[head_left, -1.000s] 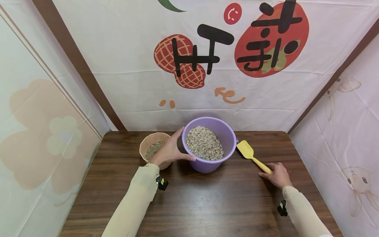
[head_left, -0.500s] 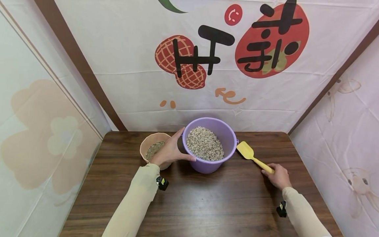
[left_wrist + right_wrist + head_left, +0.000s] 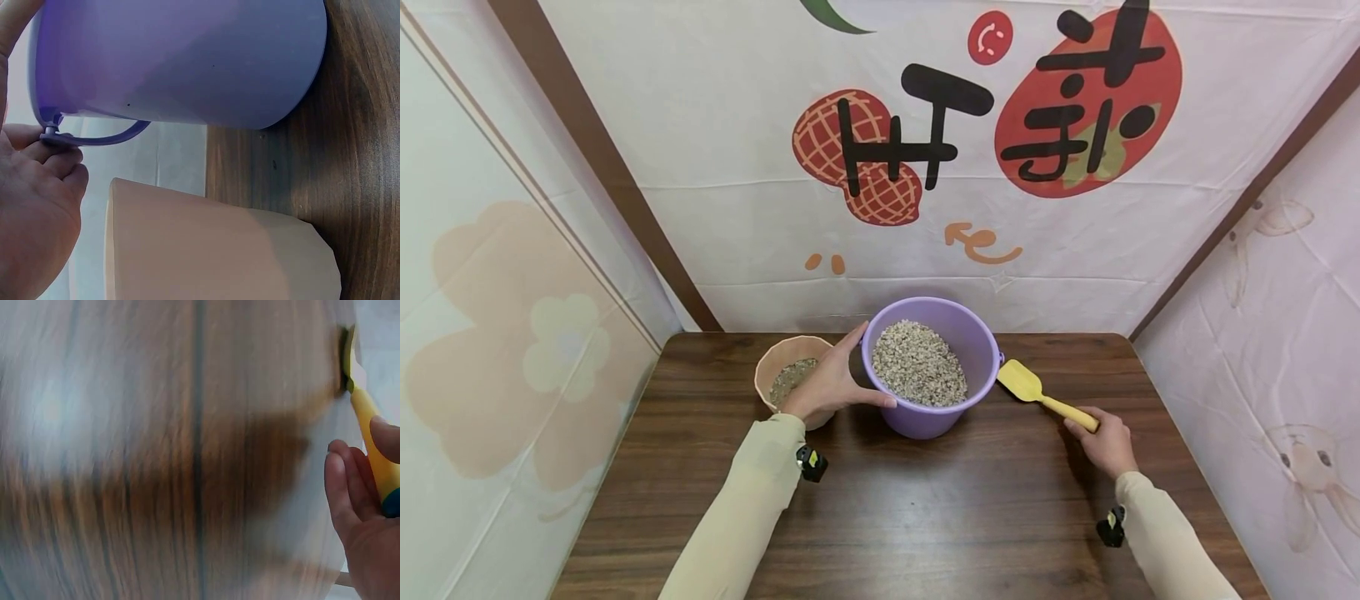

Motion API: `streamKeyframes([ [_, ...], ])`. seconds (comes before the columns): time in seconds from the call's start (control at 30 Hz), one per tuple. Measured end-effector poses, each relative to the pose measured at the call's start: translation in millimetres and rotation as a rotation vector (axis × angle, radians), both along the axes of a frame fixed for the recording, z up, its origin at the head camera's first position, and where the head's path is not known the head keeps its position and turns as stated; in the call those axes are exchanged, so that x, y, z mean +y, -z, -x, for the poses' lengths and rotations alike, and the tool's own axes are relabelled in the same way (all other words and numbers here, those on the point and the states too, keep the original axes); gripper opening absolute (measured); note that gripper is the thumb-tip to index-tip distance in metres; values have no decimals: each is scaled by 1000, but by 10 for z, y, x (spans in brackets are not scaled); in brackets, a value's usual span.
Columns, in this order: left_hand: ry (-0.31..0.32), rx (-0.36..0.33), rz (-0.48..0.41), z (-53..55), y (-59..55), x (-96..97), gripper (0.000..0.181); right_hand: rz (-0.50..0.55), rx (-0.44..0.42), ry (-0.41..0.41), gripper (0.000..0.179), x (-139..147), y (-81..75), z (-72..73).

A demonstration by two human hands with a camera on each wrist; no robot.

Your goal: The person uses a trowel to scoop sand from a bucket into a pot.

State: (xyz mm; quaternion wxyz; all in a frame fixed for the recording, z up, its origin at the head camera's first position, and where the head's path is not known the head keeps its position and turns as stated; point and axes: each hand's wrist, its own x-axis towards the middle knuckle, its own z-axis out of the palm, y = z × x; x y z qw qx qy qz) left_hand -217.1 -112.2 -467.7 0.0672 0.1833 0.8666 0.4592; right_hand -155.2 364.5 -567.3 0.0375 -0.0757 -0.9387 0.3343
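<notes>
A purple bucket [image 3: 921, 421] holds pale, coarse grains [image 3: 917, 364] and stands near the back of the table. My left hand [image 3: 831, 383] grips its left side, thumb over the front rim; in the left wrist view the curled fingers [image 3: 62, 164] lie by the bucket's handle [image 3: 103, 139]. On the right, my right hand [image 3: 1107, 442] holds a yellow toy shovel [image 3: 1067, 411] by the end of its grip. The shovel's blade points toward the bucket, close to its right side. In the right wrist view, my thumb [image 3: 384, 437] lies against the shovel's handle [image 3: 369, 425].
Left of the bucket stands a peach-coloured tub [image 3: 767, 367] with some greyish grains low inside, partly covered by my left wrist. The brown wooden table [image 3: 940, 517] meets a printed cloth wall [image 3: 760, 300] at the back, with more cloth at both sides.
My right hand has closed on the shovel's handle and raised that end slightly, and the blade has shifted a little. The left hand and bucket stay put.
</notes>
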Motion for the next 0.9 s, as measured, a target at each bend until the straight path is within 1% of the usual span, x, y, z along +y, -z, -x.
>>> streamKeyframes([
  [0.13,1,-5,5,7,4,1,141,53,-8,23,42,-6,-8,13],
  [0.33,7,-7,-1,10,3,9,140,83,-55,48,51,3,-3,25],
  [0.53,6,-2,-3,21,21,11,140,111,-61,74,50,-21,20,34],
  [0.73,-3,9,4,15,24,-2,141,126,-32,66,46,-32,36,26],
  [0.9,-8,4,1,11,21,-9,142,147,25,59,44,-32,82,31],
])
